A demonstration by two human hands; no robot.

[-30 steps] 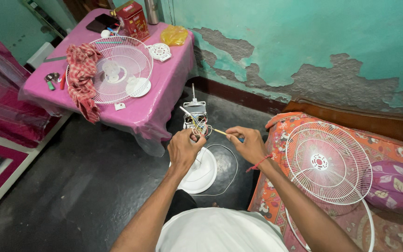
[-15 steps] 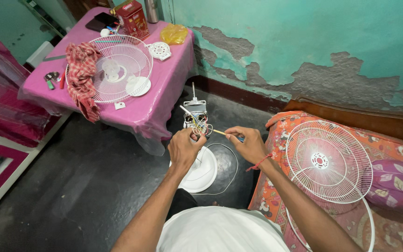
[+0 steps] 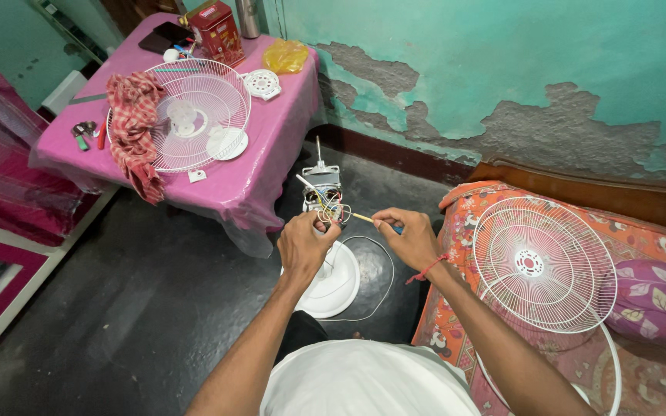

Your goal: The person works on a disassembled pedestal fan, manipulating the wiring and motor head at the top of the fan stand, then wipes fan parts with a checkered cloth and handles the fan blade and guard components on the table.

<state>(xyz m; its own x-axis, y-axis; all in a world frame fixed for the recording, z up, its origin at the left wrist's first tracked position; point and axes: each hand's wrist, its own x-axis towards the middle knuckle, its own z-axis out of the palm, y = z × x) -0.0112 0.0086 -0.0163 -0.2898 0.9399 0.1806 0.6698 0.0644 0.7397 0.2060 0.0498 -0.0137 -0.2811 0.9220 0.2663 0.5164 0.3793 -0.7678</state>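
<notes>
A stripped fan motor (image 3: 321, 187) with loose coloured wires stands on its white round base (image 3: 335, 286) on the dark floor. My left hand (image 3: 304, 244) grips the fan's neck just below the motor. My right hand (image 3: 408, 235) holds a thin screwdriver (image 3: 364, 219) whose tip points left into the wires at the motor.
A pink-covered table (image 3: 264, 166) at the upper left holds a white fan grille (image 3: 181, 114), a checked cloth (image 3: 134, 119), a red box (image 3: 216, 31), a yellow bag (image 3: 287, 55) and small tools (image 3: 82, 135). Another white grille (image 3: 543, 263) lies on the orange patterned bed at right.
</notes>
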